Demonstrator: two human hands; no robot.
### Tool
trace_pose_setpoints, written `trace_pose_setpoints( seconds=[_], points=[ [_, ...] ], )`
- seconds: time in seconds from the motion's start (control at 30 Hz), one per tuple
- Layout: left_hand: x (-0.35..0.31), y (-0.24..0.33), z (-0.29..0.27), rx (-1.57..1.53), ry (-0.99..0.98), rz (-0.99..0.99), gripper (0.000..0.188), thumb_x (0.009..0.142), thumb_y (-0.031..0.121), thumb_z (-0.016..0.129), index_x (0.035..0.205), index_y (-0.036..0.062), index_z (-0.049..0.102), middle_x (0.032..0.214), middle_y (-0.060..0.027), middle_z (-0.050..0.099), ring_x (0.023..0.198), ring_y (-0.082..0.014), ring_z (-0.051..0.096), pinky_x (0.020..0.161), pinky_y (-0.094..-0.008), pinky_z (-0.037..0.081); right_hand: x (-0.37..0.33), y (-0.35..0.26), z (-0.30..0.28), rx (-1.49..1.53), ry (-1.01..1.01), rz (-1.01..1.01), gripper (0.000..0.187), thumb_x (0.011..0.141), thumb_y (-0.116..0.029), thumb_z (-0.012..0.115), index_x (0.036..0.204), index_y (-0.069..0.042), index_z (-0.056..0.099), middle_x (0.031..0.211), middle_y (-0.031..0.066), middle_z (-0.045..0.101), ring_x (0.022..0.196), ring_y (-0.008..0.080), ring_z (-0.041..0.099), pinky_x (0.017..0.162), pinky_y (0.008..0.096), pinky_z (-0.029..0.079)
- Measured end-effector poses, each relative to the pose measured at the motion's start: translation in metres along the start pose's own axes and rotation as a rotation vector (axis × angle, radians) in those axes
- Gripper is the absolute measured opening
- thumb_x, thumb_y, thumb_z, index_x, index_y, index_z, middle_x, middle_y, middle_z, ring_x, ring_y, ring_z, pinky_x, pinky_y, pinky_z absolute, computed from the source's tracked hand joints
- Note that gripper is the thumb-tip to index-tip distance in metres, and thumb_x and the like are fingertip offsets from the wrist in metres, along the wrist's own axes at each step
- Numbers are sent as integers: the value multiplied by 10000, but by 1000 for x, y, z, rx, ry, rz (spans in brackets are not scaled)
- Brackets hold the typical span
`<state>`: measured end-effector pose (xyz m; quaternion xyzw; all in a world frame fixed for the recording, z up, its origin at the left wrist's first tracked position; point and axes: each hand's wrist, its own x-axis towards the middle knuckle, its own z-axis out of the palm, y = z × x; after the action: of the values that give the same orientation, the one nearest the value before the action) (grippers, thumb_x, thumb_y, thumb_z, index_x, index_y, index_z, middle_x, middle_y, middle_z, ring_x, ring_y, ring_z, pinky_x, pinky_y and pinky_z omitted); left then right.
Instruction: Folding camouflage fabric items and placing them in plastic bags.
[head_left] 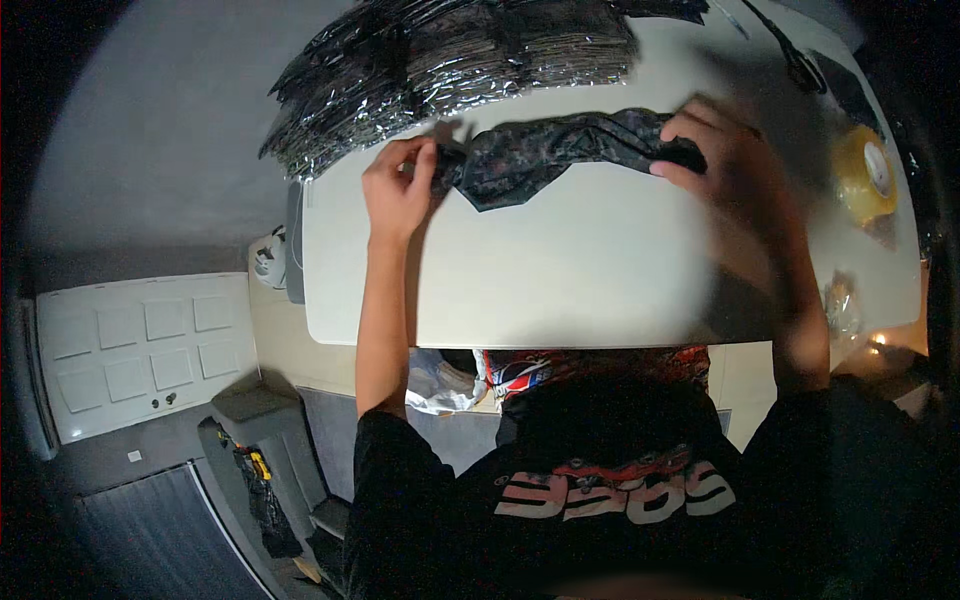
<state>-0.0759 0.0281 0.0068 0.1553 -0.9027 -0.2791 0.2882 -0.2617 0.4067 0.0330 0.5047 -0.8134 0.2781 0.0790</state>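
A long, dark piece of patterned cloth point(560, 150) is stretched from side to side over the white table point(560, 265). Its middle is folded and sags to a point toward me at the left. My left hand point(398, 190) pinches the narrow left end between thumb and fingers. At the other end, my right hand point(718, 150) grips the cloth, thumb below and fingers above; the back of this hand lies in shadow. Just beyond the cloth lies a wide stack of dark items in shiny clear plastic packets point(480, 65).
A yellowish roll of tape point(853, 185) stands at the table's right side, with crumpled clear plastic point(842, 305) nearer me. Black-handled scissors point(800, 70) lie at the far right. Beyond the table's left edge are a white panelled door point(135, 355) and a grey sofa point(265, 430).
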Motion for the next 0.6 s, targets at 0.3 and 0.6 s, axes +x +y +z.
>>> trace_pose_setpoints(
  seconds=[0.3,0.6],
  points=[
    [9,9,24,112,-141,195,143,945,140,691,1005,11,700,1046,-163,721,1030,-399,640,905,-457,504,-3,42,15,-156,-159,180,211,888,-225,753,997,-56,689,962,158,671,943,386,679,840,486,549],
    [5,10,18,-26,-116,61,165,944,157,690,999,21,764,1033,-150,761,969,-369,673,868,-439,536,15,38,14,199,268,56,168,1021,-159,628,1131,-35,655,965,184,730,912,345,727,832,408,560]
  ],
)
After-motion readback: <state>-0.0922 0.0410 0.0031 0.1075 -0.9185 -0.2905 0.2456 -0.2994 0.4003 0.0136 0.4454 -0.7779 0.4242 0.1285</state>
